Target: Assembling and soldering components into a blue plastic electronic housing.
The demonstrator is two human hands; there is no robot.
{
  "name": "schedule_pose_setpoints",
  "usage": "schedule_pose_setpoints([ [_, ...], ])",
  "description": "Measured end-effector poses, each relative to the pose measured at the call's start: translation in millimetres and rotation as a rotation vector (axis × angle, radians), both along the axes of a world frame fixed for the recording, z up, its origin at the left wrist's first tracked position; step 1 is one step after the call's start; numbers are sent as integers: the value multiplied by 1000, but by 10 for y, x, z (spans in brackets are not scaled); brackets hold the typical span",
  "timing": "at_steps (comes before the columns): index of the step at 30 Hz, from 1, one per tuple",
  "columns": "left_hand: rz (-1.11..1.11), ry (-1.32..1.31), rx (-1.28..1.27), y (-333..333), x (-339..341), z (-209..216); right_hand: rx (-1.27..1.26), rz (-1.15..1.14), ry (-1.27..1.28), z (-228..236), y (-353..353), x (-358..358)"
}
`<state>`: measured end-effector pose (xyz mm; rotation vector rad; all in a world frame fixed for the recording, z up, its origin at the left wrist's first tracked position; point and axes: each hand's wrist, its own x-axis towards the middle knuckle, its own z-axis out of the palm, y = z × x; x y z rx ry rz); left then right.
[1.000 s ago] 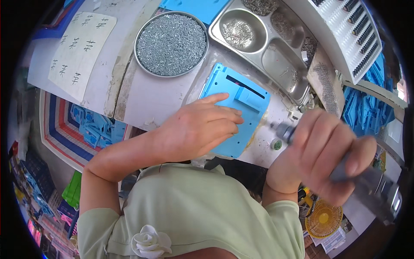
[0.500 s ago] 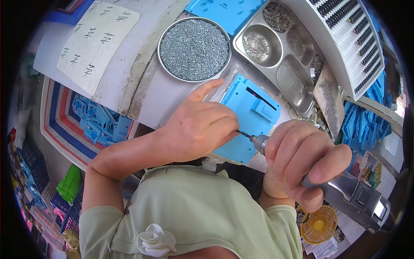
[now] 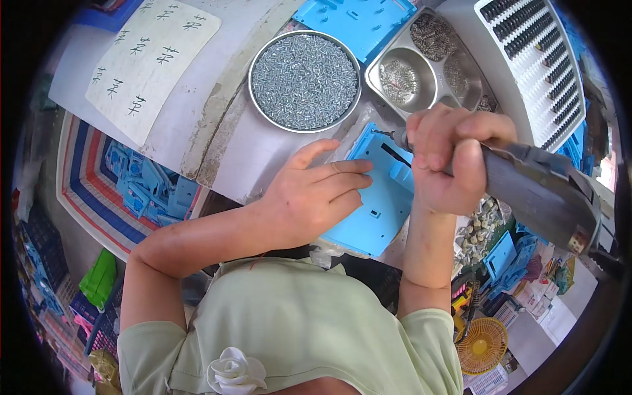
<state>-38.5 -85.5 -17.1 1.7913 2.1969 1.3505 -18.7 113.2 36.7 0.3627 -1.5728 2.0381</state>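
My right hand (image 3: 447,148) is closed around a grey power screwdriver (image 3: 533,187). Its thin bit points left, with the tip at the far corner of a blue plastic panel (image 3: 372,224). The panel lies on the table before me and has a dark slot and a raised block. Over the panel's left side is my left hand (image 3: 322,191), fingers stretched out and apart, its thumb out of sight underneath. I see nothing held in it. Just beyond that hand stands a round metal dish (image 3: 253,82) heaped with small silvery screws.
A compartmented steel tray (image 3: 421,92) of small metal parts sits at the far right, beside a white rack (image 3: 546,141) with rows of black pieces. Another blue panel (image 3: 352,23) lies behind the dish. A striped bag (image 3: 85,191) of blue parts is at left; a yellow basket (image 3: 484,329) is lower right.
My right hand and the screwdriver moved away from me, from beside my left fingertips to the panel's far corner. My left fingers have spread from their curled position.
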Motion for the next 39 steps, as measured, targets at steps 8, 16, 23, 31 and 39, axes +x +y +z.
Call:
schedule_pose_setpoints([
  [8, 79, -6, -6, 18, 59, 1, 338, -184, -185, -28, -117, -16],
  [16, 93, 16, 15, 12, 55, -11, 160, -69, -192, 119, -236, 205],
  [23, 89, -134, 95, 17, 49, -34, 160, -34, -132, 7, -208, 237],
  [31, 120, -184, 125, -67, -144, 47, 103, 225, -73, 562, -236, 392],
  [39, 40, -127, 70, -165, -154, 56, 133, 158, -115, 527, -382, 449],
])
